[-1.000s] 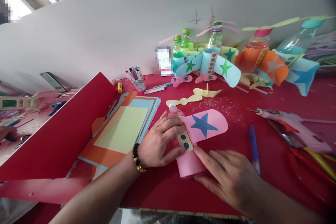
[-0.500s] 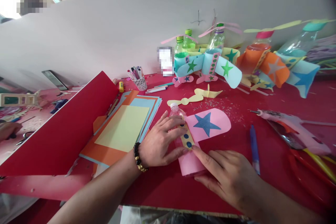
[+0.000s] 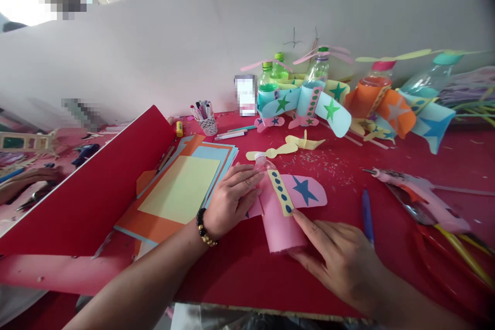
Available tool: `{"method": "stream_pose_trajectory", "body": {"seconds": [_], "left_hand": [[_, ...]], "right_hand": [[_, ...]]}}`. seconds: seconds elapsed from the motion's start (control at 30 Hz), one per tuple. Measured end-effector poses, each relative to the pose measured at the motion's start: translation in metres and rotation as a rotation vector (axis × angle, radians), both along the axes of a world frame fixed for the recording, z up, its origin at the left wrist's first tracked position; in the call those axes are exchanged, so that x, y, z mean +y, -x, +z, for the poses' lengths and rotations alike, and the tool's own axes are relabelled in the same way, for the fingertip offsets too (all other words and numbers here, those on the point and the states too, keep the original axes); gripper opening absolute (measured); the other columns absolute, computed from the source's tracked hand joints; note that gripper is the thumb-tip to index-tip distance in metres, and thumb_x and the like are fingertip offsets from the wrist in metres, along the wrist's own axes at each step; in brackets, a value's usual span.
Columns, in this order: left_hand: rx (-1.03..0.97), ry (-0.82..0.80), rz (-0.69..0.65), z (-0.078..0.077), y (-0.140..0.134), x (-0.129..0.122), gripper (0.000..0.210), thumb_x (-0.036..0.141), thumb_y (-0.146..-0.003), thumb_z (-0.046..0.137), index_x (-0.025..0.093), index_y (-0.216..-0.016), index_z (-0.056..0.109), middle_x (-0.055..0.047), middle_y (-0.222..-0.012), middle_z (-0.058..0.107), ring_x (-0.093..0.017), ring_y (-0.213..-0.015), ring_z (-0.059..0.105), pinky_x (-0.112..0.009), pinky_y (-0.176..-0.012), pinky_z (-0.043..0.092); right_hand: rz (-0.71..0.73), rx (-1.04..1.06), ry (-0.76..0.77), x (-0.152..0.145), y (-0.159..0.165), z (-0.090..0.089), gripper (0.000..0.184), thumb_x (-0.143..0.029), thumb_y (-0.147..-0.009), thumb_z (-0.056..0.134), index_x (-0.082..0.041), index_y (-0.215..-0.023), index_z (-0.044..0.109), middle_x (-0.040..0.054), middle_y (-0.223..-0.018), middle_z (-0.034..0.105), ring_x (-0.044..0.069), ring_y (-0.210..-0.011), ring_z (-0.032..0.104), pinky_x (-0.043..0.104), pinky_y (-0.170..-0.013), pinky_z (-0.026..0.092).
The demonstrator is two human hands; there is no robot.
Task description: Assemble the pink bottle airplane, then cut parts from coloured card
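A clear plastic bottle point(image 3: 284, 234) wrapped in pink paper lies on the red table, its white cap pointing away from me. Along its top runs a yellow paper strip point(image 3: 281, 193) with several blue dots. A pink paper wing point(image 3: 305, 191) with a blue star spreads to the right; the left wing is mostly hidden by my left hand point(image 3: 234, 196). That hand curls against the bottle's left side, near the neck. My right hand point(image 3: 336, 250) grips the lower right side, index fingertip at the strip's near end and thumb by the base.
A yellow paper propeller point(image 3: 271, 153) lies beyond the cap. Decorated bottle planes point(image 3: 313, 90) line the wall. On the right are a pink glue gun point(image 3: 421, 196), a blue pen point(image 3: 367, 216) and red-handled scissors point(image 3: 436, 268). Coloured paper point(image 3: 180, 185) and a red board point(image 3: 104, 180) stand left.
My left fingers have slid off the strip to the bottle's left side, uncovering the dots. The bottle has turned slightly, and part of the left wing now shows.
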State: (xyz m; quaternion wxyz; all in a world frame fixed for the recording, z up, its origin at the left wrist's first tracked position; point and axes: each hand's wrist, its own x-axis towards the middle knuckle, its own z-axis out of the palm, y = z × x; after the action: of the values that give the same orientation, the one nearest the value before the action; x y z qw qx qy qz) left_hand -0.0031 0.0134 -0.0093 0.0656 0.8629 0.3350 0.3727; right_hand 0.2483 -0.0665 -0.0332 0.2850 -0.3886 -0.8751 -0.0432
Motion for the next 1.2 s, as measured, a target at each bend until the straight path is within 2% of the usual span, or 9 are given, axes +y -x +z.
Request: {"method": "stream_pose_trajectory", "body": {"seconds": [0.17, 0.3, 0.43, 0.6, 0.77, 0.9, 1.0, 1.1, 1.2], "left_hand": [[-0.116, 0.004, -0.004, 0.001, 0.0, -0.004, 0.016, 0.016, -0.086, 0.06, 0.023, -0.098, 0.069, -0.004, -0.088, 0.069, -0.018, -0.091, 0.061, -0.041, -0.091, 0.051], [0.036, 0.058, -0.093, 0.006, -0.004, -0.008, 0.028, 0.021, -0.09, 0.054, 0.022, -0.117, 0.063, -0.009, -0.117, 0.065, -0.022, -0.114, 0.056, -0.046, -0.104, 0.041], [0.306, 0.14, -0.13, 0.005, -0.006, -0.007, 0.048, 0.036, -0.093, 0.049, 0.023, -0.139, 0.046, -0.01, -0.147, 0.044, -0.031, -0.139, 0.031, -0.056, -0.113, 0.025], [0.325, 0.129, 0.033, 0.007, -0.01, -0.006, 0.053, 0.042, -0.094, 0.045, 0.023, -0.143, 0.042, -0.01, -0.15, 0.039, -0.033, -0.143, 0.019, -0.059, -0.114, 0.019], [0.434, 0.17, -0.166, 0.019, -0.018, -0.005, 0.049, 0.048, -0.092, 0.047, 0.03, -0.137, 0.049, -0.006, -0.145, 0.047, -0.032, -0.142, 0.024, -0.062, -0.115, 0.012], [0.349, 0.125, 0.121, 0.017, -0.012, 0.009, 0.043, 0.04, -0.094, 0.045, 0.027, -0.135, 0.052, -0.008, -0.145, 0.046, -0.032, -0.139, 0.029, -0.062, -0.113, 0.019], [0.217, 0.041, 0.267, 0.01, -0.002, 0.021, 0.042, 0.034, -0.094, 0.047, 0.022, -0.133, 0.053, -0.01, -0.136, 0.055, -0.029, -0.131, 0.039, -0.055, -0.107, 0.034], [0.096, -0.007, 0.289, 0.011, 0.009, 0.024, 0.026, 0.028, -0.092, 0.051, 0.021, -0.11, 0.068, -0.007, -0.103, 0.071, -0.023, -0.106, 0.056, -0.041, -0.092, 0.047], [0.04, -0.013, 0.357, 0.022, 0.018, 0.019, 0.019, 0.028, -0.089, 0.056, 0.019, -0.081, 0.071, -0.005, -0.08, 0.07, -0.02, -0.087, 0.06, -0.034, -0.08, 0.049]], "right_hand": [[0.032, 0.011, 0.034, -0.001, -0.001, 0.001, 0.053, -0.035, -0.092, 0.057, -0.008, -0.136, 0.046, 0.0069, -0.083, 0.071, 0.018, -0.066, 0.065, 0.033, -0.061, 0.047], [0.05, -0.024, 0.08, -0.001, -0.001, 0.001, 0.056, -0.036, -0.091, 0.057, -0.012, -0.14, 0.042, 0.0024, -0.075, 0.066, 0.018, -0.062, 0.062, 0.033, -0.059, 0.045], [0.051, -0.036, 0.074, -0.001, -0.001, 0.0, 0.055, -0.036, -0.091, 0.058, -0.013, -0.138, 0.043, 0.0008, -0.071, 0.063, 0.018, -0.06, 0.06, 0.032, -0.057, 0.042], [0.057, -0.029, 0.069, -0.002, 0.001, 0.001, 0.055, -0.036, -0.09, 0.059, -0.012, -0.138, 0.044, 0.0, -0.07, 0.062, 0.017, -0.058, 0.059, 0.031, -0.056, 0.041], [0.051, -0.04, 0.073, -0.002, 0.003, 0.001, 0.052, -0.036, -0.09, 0.058, -0.014, -0.135, 0.048, 0.0021, -0.073, 0.064, 0.017, -0.062, 0.06, 0.031, -0.058, 0.041], [0.056, -0.052, 0.059, -0.001, 0.003, 0.0, 0.052, -0.033, -0.091, 0.056, -0.012, -0.137, 0.047, 0.0024, -0.072, 0.065, 0.017, -0.062, 0.061, 0.03, -0.058, 0.041], [0.064, -0.035, 0.046, -0.001, 0.003, -0.001, 0.051, -0.032, -0.091, 0.055, -0.01, -0.137, 0.047, 0.0036, -0.074, 0.067, 0.017, -0.063, 0.062, 0.031, -0.058, 0.043], [0.073, -0.012, 0.05, -0.001, 0.003, 0.0, 0.055, -0.033, -0.091, 0.055, -0.009, -0.139, 0.043, 0.0049, -0.077, 0.068, 0.018, -0.066, 0.063, 0.032, -0.06, 0.045], [0.09, 0.033, 0.045, -0.004, 0.0, 0.004, 0.058, -0.033, -0.091, 0.056, -0.008, -0.141, 0.038, 0.0054, -0.079, 0.068, 0.019, -0.067, 0.063, 0.032, -0.062, 0.047]]}}
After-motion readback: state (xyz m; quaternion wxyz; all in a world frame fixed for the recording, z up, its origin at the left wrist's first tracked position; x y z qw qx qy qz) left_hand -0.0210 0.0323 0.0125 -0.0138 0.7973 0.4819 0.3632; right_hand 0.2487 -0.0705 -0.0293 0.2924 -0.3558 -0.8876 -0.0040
